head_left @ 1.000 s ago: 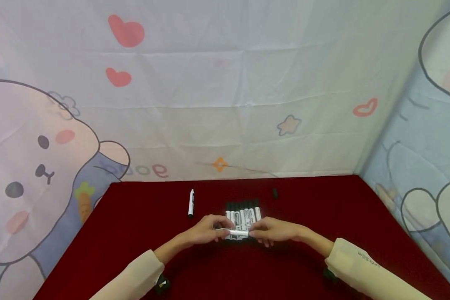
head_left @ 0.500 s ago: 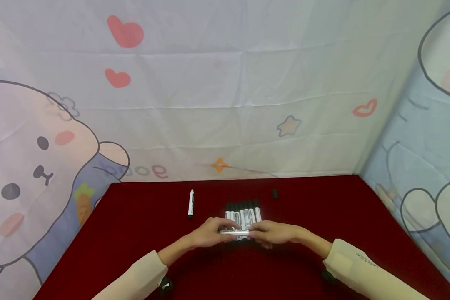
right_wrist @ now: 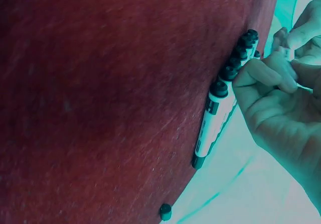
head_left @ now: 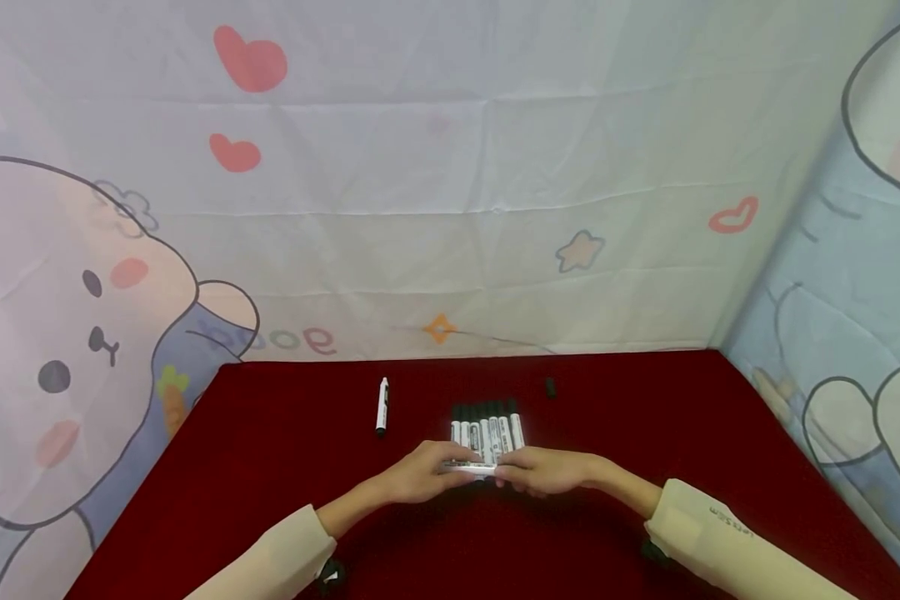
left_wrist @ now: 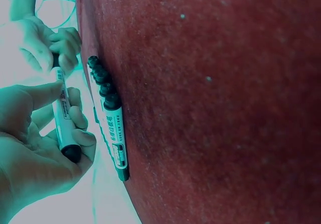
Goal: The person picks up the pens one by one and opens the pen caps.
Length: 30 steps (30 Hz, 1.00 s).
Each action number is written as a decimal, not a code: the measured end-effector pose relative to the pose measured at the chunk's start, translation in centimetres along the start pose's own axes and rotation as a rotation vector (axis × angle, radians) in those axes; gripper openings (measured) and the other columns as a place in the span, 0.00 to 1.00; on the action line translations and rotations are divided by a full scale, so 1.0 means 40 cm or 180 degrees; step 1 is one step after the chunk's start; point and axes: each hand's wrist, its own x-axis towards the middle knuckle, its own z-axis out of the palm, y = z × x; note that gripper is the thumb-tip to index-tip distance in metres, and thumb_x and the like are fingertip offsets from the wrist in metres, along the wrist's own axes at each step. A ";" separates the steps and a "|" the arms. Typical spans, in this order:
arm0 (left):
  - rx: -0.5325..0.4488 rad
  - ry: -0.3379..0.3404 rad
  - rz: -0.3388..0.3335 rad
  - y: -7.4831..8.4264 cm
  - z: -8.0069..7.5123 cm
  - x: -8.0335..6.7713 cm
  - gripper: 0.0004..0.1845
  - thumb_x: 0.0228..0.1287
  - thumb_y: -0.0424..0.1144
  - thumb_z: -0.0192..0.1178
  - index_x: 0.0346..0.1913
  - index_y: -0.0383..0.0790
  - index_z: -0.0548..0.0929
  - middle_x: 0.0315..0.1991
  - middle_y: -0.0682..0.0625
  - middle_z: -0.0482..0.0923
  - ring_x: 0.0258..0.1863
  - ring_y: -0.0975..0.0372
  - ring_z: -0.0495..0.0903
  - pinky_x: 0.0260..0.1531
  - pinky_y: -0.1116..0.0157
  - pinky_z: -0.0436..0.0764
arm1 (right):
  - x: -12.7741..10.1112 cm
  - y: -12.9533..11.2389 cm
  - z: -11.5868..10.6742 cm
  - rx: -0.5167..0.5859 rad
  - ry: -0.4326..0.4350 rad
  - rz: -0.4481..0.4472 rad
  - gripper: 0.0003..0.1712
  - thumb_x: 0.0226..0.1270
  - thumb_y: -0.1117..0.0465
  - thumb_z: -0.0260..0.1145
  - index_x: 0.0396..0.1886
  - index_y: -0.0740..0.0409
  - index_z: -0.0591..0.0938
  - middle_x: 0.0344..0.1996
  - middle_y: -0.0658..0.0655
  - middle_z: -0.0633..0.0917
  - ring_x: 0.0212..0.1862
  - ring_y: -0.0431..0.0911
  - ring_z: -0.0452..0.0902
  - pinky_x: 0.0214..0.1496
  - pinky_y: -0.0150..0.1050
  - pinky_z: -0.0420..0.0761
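Both hands meet over the red table, holding one white marker [head_left: 471,468] level between them. My left hand [head_left: 450,467] grips its barrel; in the left wrist view the marker [left_wrist: 64,118] lies across the curled fingers [left_wrist: 80,136] with the thumb on top. My right hand [head_left: 512,472] pinches the other, dark end [left_wrist: 55,59]. Just behind the hands a row of several black-capped white markers [head_left: 486,430] lies side by side on the cloth, also shown in the left wrist view [left_wrist: 111,128] and the right wrist view [right_wrist: 216,114].
A single white marker [head_left: 382,406] lies apart at the left rear. A loose black cap [head_left: 550,387] [right_wrist: 165,211] sits at the right rear. The red table [head_left: 645,433] is enclosed by a cartoon-printed cloth backdrop [head_left: 450,208] behind and on both sides.
The two hands have drawn closer together along the held marker, so less of its white barrel shows between them. Everything lying on the table has stayed in place.
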 end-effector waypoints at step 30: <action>0.0782 0.0204 0.0005 0.025 -0.031 0.004 0.14 0.79 0.42 0.54 0.58 0.43 0.84 0.37 0.55 0.82 0.35 0.70 0.71 0.40 0.71 0.74 | -0.005 0.023 -0.014 -0.0809 0.0625 -0.0895 0.18 0.87 0.58 0.45 0.41 0.64 0.76 0.25 0.41 0.68 0.26 0.30 0.62 0.29 0.24 0.66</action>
